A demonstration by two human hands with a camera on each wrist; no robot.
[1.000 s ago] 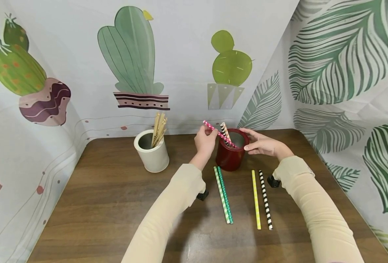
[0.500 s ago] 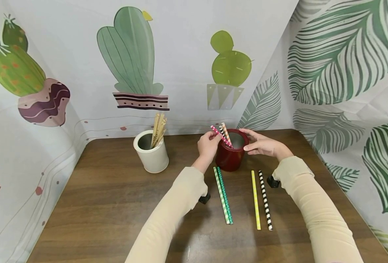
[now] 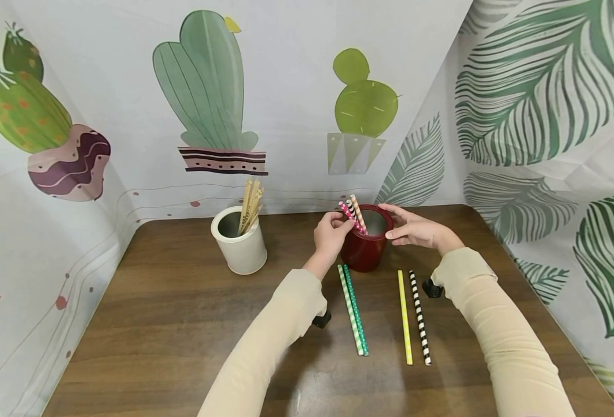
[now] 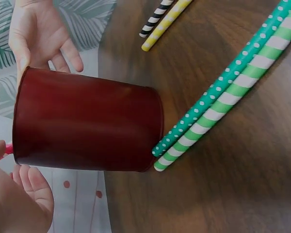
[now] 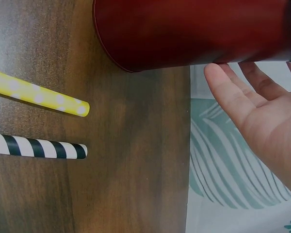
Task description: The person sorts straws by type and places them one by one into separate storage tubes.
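Note:
In the head view the left hand point(image 3: 330, 236) pinches a pink dotted straw point(image 3: 345, 209) at the left rim of the dark red cup point(image 3: 364, 255). A black-striped straw point(image 3: 350, 206) and an orange-striped straw point(image 3: 357, 209) lean in the cup beside it. My right hand point(image 3: 416, 229) rests its fingers and thumb on the cup's right side; in the right wrist view that hand point(image 5: 266, 107) touches the red wall point(image 5: 199, 34). Behind the cup's rim in the left wrist view, only a bit of the pink straw point(image 4: 8, 148) shows by the left hand point(image 4: 19, 201).
A white cup point(image 3: 244, 252) with several tan paper-wrapped sticks point(image 3: 251, 205) stands at the left. In front of the red cup lie a green-striped straw point(image 3: 350, 310), a teal dotted straw point(image 3: 356, 310), a yellow straw point(image 3: 405, 317) and a black-and-white straw point(image 3: 420, 317) on the wooden table point(image 3: 182, 324).
The left hand has moved slightly right and down with the pink straw, which now stands steeper and lower, close against the other two straws. My right hand has stayed on the cup.

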